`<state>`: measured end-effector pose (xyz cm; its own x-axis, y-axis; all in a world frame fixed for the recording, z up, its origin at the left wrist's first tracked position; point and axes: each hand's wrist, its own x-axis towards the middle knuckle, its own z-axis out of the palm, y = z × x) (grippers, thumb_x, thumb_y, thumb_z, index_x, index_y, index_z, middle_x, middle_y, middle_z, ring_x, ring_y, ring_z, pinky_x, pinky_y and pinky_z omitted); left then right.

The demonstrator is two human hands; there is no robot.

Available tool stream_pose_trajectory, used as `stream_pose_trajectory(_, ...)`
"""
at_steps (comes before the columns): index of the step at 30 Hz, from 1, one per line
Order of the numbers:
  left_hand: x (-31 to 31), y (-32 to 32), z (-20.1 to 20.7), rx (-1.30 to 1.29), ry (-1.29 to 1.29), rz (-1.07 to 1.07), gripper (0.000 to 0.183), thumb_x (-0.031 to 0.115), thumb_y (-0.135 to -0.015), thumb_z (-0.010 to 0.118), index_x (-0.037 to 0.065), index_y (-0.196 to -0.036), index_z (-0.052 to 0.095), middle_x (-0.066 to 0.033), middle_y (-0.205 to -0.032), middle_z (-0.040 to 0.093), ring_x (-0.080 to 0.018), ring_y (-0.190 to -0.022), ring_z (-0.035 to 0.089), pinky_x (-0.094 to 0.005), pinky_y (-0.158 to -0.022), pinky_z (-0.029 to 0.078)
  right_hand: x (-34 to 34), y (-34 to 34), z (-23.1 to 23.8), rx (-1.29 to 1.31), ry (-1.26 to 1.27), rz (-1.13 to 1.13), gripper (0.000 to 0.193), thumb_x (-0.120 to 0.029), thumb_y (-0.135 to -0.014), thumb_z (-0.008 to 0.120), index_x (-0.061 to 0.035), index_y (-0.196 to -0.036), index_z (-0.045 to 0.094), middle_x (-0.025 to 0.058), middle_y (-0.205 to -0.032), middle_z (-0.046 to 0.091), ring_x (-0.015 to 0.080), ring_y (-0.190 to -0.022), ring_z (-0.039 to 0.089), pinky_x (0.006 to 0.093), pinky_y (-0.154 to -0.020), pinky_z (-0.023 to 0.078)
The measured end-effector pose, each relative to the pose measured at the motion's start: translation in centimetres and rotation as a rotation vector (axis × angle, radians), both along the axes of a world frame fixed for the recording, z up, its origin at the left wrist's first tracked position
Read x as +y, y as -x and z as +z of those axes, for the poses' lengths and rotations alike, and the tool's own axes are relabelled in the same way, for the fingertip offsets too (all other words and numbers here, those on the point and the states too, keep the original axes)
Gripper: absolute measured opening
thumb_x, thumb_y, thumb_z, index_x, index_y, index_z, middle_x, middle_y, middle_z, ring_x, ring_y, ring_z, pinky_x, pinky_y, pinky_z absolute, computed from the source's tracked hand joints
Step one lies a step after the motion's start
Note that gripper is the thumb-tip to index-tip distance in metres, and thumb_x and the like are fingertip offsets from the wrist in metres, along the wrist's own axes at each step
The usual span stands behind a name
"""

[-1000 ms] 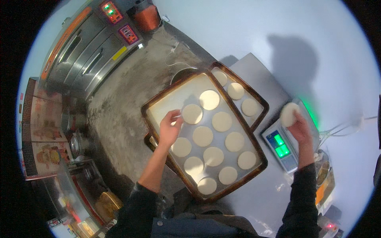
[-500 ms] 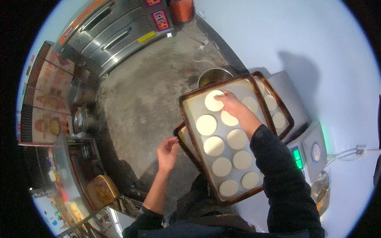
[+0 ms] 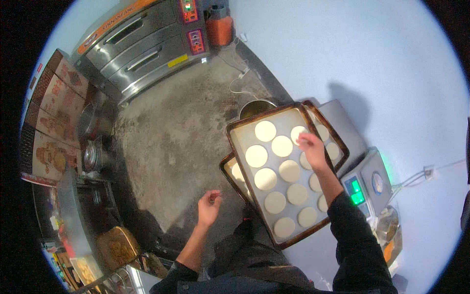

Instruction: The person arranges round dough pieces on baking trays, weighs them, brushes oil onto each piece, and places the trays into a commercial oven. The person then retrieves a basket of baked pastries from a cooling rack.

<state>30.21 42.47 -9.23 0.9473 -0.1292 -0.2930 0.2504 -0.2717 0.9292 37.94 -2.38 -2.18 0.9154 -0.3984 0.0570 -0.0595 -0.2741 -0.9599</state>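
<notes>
We look down on a person's two bare hands and a dark-rimmed baking tray (image 3: 245, 137) set with flat dough rounds; the right hand (image 3: 313, 149) is the nearer, reaching over the tray from the lower right, its bent fingertips at a dough round (image 3: 296, 132) in the upper right part of the tray; that round lies just beyond and slightly left of the fingertips, partly covered by them; being a disc, it has no long axis, while the tray's runs steeply from upper left to lower right.

We cannot tell whether the right hand's grip is touching the round or has let it go; the left hand (image 3: 209, 208) hangs above the floor (image 3: 171, 122), left of the tray and well apart from the rounds, its grip loosely curled, with nothing visible in it.

The round is pale cream, smooth and flat, bright where light falls; its neighbours look alike, laid in loose rows on a whitish surface, those lower down greyer in shadow; right of the tray, on the pale worktop (image 3: 301, 257), we see a scale (image 3: 369, 169) with a green-lit display.
</notes>
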Motion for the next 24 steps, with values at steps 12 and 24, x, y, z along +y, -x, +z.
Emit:
stream_pose_trajectory(12,-2.6,11.3,2.0,0.879,0.665,0.123,0.054,0.046,-0.106,0.047,0.001,-0.136,0.053,-0.0163,-0.125,0.065,-0.0307,-0.113,0.064,-0.0451,-0.097,0.052,21.7,28.6,9.1,0.126,-0.101,-0.007,0.025,-0.008,-0.093,0.069,-0.0033,-0.117,0.066,0.0119,-0.123,0.063,0.0226,-0.114,0.062,0.0362,-0.094,0.054)
stream_pose_trajectory(24,8.6,1.5,12.7,0.824,1.211,0.064,0.087,0.069,-0.101,0.036,0.001,-0.156,0.033,-0.0188,-0.16,0.038,-0.0333,-0.151,0.031,-0.0486,-0.125,0.02,37.9,13.0,1.5,0.169,0.348,0.424,0.054,-0.04,-0.104,0.046,-0.0087,-0.148,0.048,0.02,-0.136,0.055,0.042,-0.129,0.051,0.0602,-0.12,0.023)
